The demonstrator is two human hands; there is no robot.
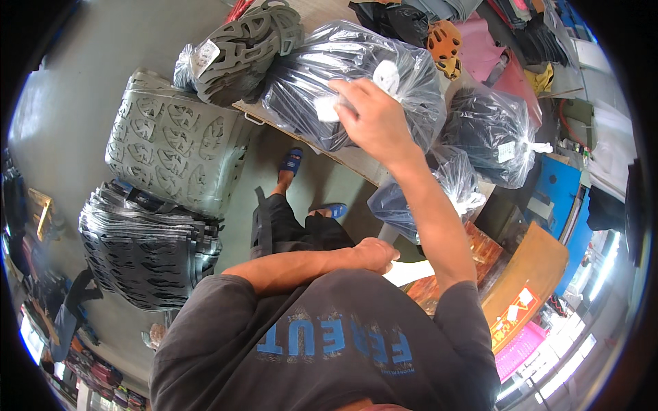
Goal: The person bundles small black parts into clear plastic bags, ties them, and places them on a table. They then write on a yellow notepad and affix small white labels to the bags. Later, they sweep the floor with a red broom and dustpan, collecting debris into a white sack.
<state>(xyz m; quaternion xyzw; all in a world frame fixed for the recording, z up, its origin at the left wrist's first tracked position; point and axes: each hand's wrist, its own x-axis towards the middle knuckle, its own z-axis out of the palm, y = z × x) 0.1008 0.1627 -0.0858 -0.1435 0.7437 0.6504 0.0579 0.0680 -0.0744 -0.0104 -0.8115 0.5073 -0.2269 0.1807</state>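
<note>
My right hand (375, 118) reaches over a large clear plastic bag (295, 79) of dark pieces, its thumb and fingers apart. Near its fingertips a small white label (327, 109) lies on the bag; whether they touch cannot be made out. A white tied knot (386, 77) shows just beyond that hand. Held close in front of my body, my left hand (374, 255) is closed, with a white sheet of paper (408, 273) at its fingers. How the fingers grip the paper is partly hidden.
Grey cut-out scrap sheets (250, 58) lie left of the bag. Stacks of grey punched sheets (171, 140) and black punched sheets (147, 246) stand on the left. More filled bags (490, 133) sit at right, near an orange perforated piece (444, 48) and a brown board (531, 274).
</note>
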